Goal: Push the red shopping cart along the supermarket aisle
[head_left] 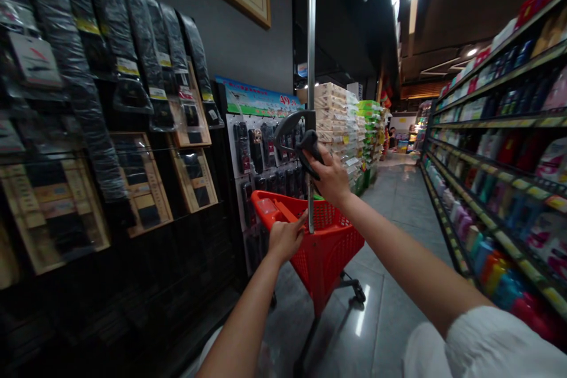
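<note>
My right hand is closed round the black grip of a tool fixed to a long upright metal pole. The pole rises out of the top of the view, where a white cloth hangs. My left hand pinches the pole's lower end, just above a red plastic shopping trolley. The trolley stands on the tiled floor right in front of me.
A dark wall rack of packaged socks fills the left. Beyond it hangs a display of small black items. Shelves of bottles line the right side. Stacked boxes stand further down the aisle, with grey floor between.
</note>
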`<move>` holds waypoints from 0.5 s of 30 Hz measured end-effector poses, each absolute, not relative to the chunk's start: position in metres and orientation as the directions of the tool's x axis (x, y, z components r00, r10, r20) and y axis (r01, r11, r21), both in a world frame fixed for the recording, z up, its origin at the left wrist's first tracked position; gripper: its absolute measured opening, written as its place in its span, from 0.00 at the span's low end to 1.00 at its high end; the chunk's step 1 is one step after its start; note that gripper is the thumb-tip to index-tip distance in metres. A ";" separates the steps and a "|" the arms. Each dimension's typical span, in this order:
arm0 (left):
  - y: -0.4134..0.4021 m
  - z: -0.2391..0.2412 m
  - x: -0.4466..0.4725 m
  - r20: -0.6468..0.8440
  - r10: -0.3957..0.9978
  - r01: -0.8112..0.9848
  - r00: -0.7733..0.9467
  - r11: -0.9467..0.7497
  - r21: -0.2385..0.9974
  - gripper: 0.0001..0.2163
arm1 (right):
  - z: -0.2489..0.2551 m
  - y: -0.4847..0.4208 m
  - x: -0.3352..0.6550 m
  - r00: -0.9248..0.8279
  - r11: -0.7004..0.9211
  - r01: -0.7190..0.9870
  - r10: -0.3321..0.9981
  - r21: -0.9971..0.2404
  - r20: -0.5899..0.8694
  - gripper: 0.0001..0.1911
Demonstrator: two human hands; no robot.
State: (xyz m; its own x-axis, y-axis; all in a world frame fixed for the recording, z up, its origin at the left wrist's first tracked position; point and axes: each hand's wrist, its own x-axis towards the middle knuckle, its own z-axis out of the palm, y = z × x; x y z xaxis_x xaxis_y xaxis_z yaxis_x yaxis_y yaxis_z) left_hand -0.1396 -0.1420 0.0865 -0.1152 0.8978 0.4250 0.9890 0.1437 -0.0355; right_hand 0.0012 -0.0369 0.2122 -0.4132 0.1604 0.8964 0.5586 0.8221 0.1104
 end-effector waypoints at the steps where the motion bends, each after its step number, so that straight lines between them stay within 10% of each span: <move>1: -0.142 0.086 -0.140 0.425 0.898 0.991 -0.110 0.134 -0.025 0.24 | 0.203 -0.036 -0.001 -0.395 0.822 0.561 0.168 0.093 0.903 0.33; 8: -0.141 0.088 -0.143 0.448 0.893 0.999 -0.041 0.026 0.039 0.16 | 0.102 -0.034 -0.001 -0.515 0.839 0.523 0.169 0.151 0.840 0.31; 15: -0.138 0.088 -0.143 0.471 0.882 1.000 -0.011 0.009 0.006 0.18 | 0.062 -0.029 0.009 -0.451 0.882 0.470 0.279 -0.040 0.848 0.29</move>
State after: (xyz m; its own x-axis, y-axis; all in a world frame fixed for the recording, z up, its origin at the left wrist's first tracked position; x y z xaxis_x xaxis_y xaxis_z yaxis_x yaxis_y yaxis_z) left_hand -0.1428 -0.1381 0.0877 -0.0109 0.8822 0.4707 0.9999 0.0094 0.0056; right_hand 0.0085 -0.0290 0.0618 -0.4509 0.2792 0.8478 0.4702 0.8816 -0.0402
